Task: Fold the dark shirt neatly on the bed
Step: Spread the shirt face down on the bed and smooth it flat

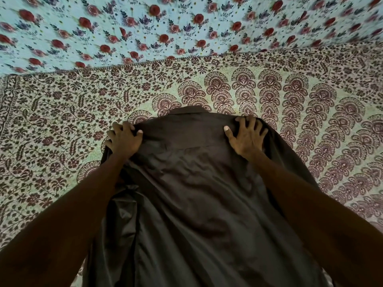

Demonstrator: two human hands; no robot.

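The dark shirt [192, 193] lies back-up along the bed, collar end far from me, its body running down to the bottom of the view with soft wrinkles. My left hand [124, 139] grips the shirt's left shoulder, fingers curled over the fabric edge and thumb on top. At the opposite shoulder my right hand [245, 137] holds the cloth the same way. The collar [186, 110] shows just beyond the line between both hands. The sleeves hang down the sides, partly hidden under my forearms.
A cream bedspread with maroon paisley and vine print [300, 112] covers the bed under the shirt. Beyond it lies a light blue sheet with red roses [145, 27]. A stitched seam [145, 63] divides the two.
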